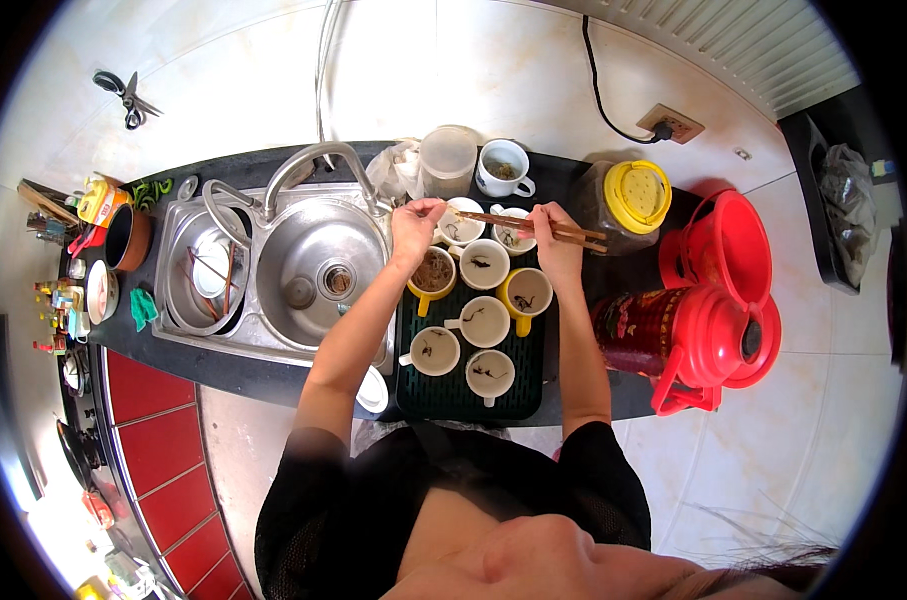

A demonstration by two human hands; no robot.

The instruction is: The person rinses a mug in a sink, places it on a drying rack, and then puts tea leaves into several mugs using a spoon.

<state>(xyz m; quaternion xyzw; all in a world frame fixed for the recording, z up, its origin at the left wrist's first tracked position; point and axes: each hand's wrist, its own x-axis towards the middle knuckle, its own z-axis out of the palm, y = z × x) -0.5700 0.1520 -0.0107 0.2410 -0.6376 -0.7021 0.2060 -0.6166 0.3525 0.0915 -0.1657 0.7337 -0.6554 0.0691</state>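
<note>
Countertop (238, 370) below, hands (556, 235) pinched: right on chopsticks (582, 236), left's hold unclear.

Here the right hand (556, 238) is gripping wooden sticks (513, 222) over the far mugs, and the left hand (418, 225) is poising near their left end, anything it may be pinching too small to tell! Below, eight mugs (485, 322), two of them yellow outside, are crowding a dark green tray (410, 395), dark shreds showing inside several. The sink (313, 290) is sitting to the left; a yellow-lidded jar (613, 215) and red thermos (663, 335) are standing right.
</note>
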